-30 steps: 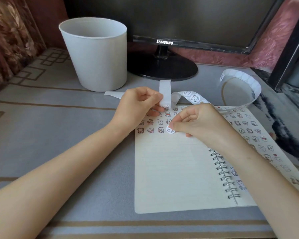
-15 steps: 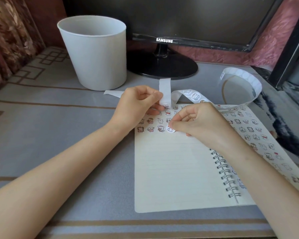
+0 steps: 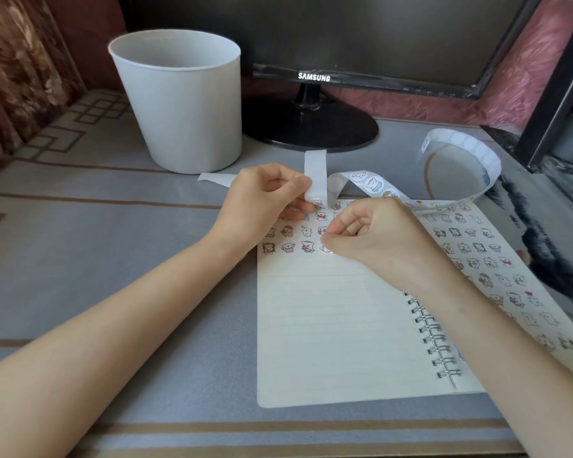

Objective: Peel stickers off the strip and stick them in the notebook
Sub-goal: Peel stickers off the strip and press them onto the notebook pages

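Note:
An open spiral notebook [image 3: 328,325] lies on the grey table, with rows of small cartoon stickers across the top of its left page and over its right page. My left hand [image 3: 262,200] pinches the white sticker strip [image 3: 315,175] at the notebook's top edge. The strip loops right and curls up at the far right. My right hand [image 3: 374,236] is curled, its fingertips pressing a round sticker [image 3: 325,248] onto the left page at the end of the lowest sticker row.
A white bin [image 3: 179,100] stands behind my left hand. A black monitor stand [image 3: 311,127] sits behind the notebook. A dark frame [image 3: 549,94] rises at the right. The table's front edge runs along the bottom.
My right hand has pushed the round sticker down flatter onto the page. My left hand keeps its hold on the strip in the same spot.

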